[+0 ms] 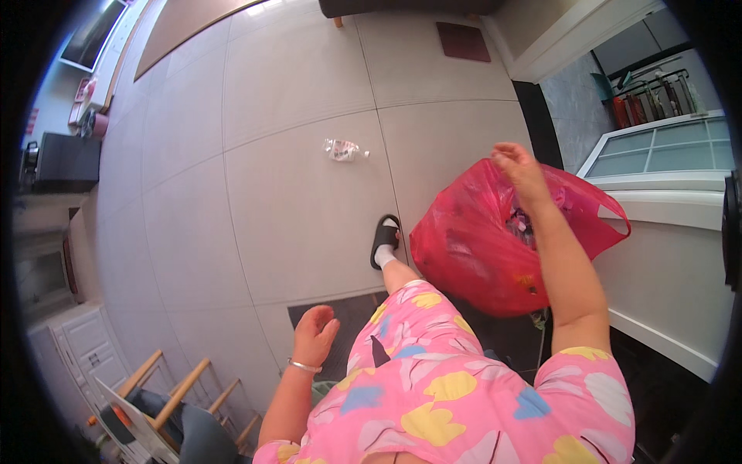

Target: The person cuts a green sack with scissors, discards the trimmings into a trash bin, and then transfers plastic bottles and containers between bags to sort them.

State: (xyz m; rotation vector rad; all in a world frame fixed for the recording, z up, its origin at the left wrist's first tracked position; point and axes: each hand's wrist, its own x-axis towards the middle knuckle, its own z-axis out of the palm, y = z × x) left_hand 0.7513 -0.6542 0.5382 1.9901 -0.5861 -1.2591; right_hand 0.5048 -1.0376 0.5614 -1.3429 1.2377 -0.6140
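Note:
A large red plastic bag stands on the floor at the right, full of mixed things, its mouth partly spread and one handle loop sticking out to the right. Over its upper edge is my right hand, fingers slightly curled; whether it touches the bag or holds anything cannot be told. My left hand hangs at my left side with nothing visible in it, a silver bangle on the wrist. On the tiles ahead lies a clear plastic bottle on its side, a printed label around it and its white cap pointing right.
My foot in a black slide sandal is beside the bag. A white-framed glass door stands at the right, near a rack of bottles. A chair with wooden legs is at the lower left. A dark red mat lies farther ahead.

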